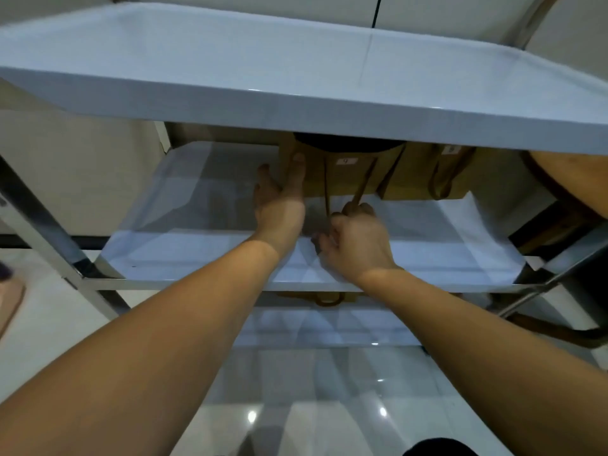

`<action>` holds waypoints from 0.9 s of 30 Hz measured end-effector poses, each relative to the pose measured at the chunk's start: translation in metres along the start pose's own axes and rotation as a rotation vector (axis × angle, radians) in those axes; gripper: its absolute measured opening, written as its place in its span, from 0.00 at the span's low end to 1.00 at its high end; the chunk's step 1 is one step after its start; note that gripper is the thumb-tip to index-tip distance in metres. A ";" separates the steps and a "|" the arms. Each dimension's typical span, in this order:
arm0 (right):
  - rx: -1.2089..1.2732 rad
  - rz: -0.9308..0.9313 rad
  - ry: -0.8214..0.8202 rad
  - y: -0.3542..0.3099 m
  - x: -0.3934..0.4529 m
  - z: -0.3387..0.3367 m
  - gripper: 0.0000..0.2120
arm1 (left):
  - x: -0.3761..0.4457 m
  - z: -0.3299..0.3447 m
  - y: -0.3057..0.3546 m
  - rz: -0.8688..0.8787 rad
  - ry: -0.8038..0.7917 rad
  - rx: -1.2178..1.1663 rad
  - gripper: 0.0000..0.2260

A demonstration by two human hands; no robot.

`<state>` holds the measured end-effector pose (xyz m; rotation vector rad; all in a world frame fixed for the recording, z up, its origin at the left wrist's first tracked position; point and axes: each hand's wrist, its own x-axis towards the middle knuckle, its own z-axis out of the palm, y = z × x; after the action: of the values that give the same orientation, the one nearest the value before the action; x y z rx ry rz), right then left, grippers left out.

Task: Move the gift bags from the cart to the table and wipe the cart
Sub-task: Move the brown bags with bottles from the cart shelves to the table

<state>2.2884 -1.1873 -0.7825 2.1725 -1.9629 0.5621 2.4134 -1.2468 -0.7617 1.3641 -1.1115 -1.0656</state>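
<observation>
Two brown paper gift bags stand on the middle shelf (184, 251) of a steel cart, under its top shelf (296, 70). The nearer bag (342, 179) has a small white label and long handles hanging forward. My left hand (279, 199) lies flat against that bag's left side, fingers straight. My right hand (355, 241) grips the bag's handles just in front of it. The second bag (424, 176) stands to the right, touching the first. A further brown bag's handle (325, 299) peeks out on the shelf below.
The cart's steel frame legs (42, 225) run down on the left and right. A round wooden table edge (572, 179) shows at the right behind the cart. Glossy tiled floor (296, 406) lies below, and a brown object (10, 304) sits at the left edge.
</observation>
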 end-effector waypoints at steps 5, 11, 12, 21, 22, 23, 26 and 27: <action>0.063 -0.141 0.145 -0.004 -0.021 -0.010 0.12 | -0.006 0.013 0.022 -0.032 0.039 0.077 0.31; 0.022 0.092 0.250 0.007 -0.026 -0.039 0.12 | -0.007 0.004 0.012 -0.065 0.055 0.410 0.09; 0.008 0.118 0.219 0.009 -0.025 -0.042 0.12 | -0.009 0.002 0.009 -0.070 0.054 0.409 0.08; 0.113 0.211 -0.209 0.002 -0.008 -0.027 0.27 | -0.019 0.000 0.002 -0.048 0.065 0.394 0.09; 0.086 0.201 -0.236 0.001 -0.008 -0.026 0.21 | -0.023 -0.001 0.003 -0.052 0.077 0.407 0.10; 0.079 0.189 -0.241 0.001 -0.010 -0.027 0.16 | -0.028 -0.002 0.007 -0.068 0.079 0.425 0.11; 0.211 0.155 -0.190 0.001 -0.026 -0.040 0.09 | -0.046 -0.007 0.027 -0.157 0.085 0.471 0.11; 0.267 0.160 -0.172 -0.001 -0.033 -0.046 0.07 | -0.054 -0.009 0.038 -0.197 0.080 0.506 0.10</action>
<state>2.2791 -1.1398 -0.7527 2.2970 -2.2848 0.7213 2.4096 -1.1941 -0.7216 1.9311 -1.2571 -0.8873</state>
